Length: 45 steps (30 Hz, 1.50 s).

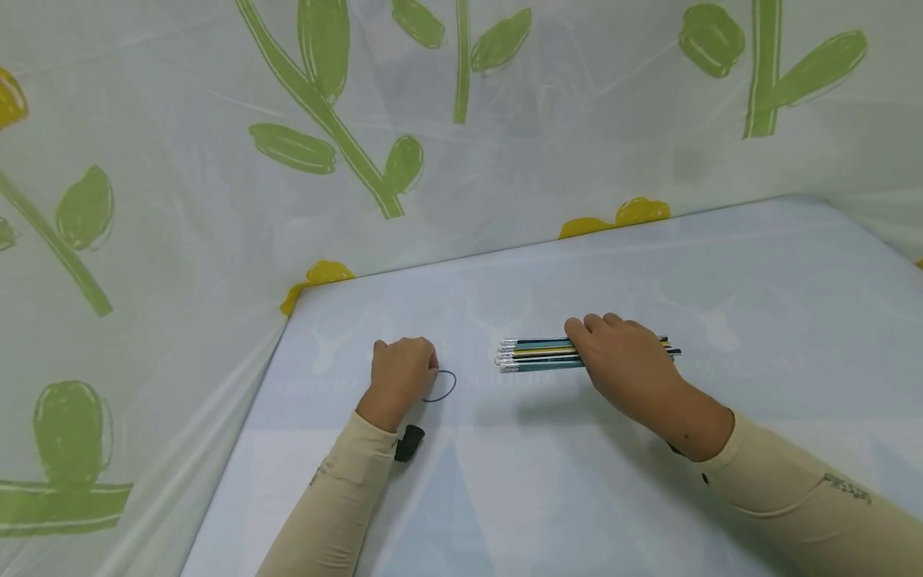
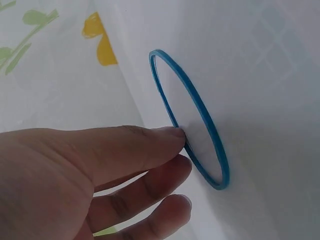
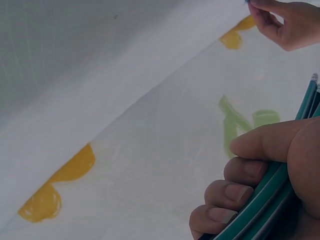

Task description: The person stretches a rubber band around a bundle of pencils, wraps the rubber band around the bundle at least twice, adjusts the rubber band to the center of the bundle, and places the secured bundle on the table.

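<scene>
A thin blue rubber band [image 2: 202,107] forms an open loop, pinched at its edge between the thumb and fingers of my left hand [image 1: 405,370]. In the head view that loop hangs to the right of the fingers. My right hand [image 1: 627,365] grips a bundle of pencils [image 1: 537,355] around its middle. Their eraser ends point left, toward the band, and a gap separates the two. The pencils are teal, yellow, black and white, with silver ferrules and white erasers. The palm hides part of the bundle.
Beneath both hands lies a table [image 1: 461,497] with a pale blue and white cover. Behind it and on the left hangs a white sheet [image 1: 180,200] printed with green leaves and yellow flowers. A black strap piece [image 1: 409,443] shows at the left wrist.
</scene>
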### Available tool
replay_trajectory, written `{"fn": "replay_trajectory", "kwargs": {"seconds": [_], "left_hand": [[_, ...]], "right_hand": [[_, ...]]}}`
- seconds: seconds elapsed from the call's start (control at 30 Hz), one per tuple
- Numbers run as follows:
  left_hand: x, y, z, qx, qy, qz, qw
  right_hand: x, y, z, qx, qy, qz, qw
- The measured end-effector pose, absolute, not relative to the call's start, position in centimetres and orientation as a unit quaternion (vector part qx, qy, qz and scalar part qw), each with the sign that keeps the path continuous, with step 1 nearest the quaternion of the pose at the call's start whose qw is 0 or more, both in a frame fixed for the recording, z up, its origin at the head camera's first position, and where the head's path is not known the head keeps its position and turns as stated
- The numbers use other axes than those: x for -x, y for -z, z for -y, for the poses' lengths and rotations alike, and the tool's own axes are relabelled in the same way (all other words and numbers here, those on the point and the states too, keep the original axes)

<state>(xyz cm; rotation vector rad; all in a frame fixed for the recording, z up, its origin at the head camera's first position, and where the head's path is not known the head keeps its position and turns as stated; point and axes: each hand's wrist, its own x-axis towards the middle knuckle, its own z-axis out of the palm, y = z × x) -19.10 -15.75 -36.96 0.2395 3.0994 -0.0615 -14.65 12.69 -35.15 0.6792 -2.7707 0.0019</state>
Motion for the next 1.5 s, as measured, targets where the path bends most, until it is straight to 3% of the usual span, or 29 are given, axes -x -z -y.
{"fn": "replay_trajectory", "kwargs": {"seconds": [0.27,0.47,0.87,1.27,1.5], "left_hand": [[19.2,37.2,15.9,-0.085,0.022,-0.996,0.008],[18.9,36.8,15.6,-0.117,-0.023,-0.988,-0.094],[17.9,35.2,12.9,-0.153,-0.291,-0.927,-0.18],[15.7,33.9,11.2,-0.209,-0.385,-0.887,-0.147],[15.1,33.9,10.5,-0.243,-0.348,-0.889,-0.171]], "right_hand": [[14.8,35.4,-12.8,-0.241,0.001,0.96,0.14],[14.9,35.4,-12.7,-0.241,0.005,0.96,0.143],[15.0,35.4,-12.7,-0.244,0.005,0.959,0.145],[14.9,35.4,-12.4,-0.238,0.015,0.96,0.145],[14.8,35.3,-12.5,-0.225,0.013,0.965,0.134]]}}
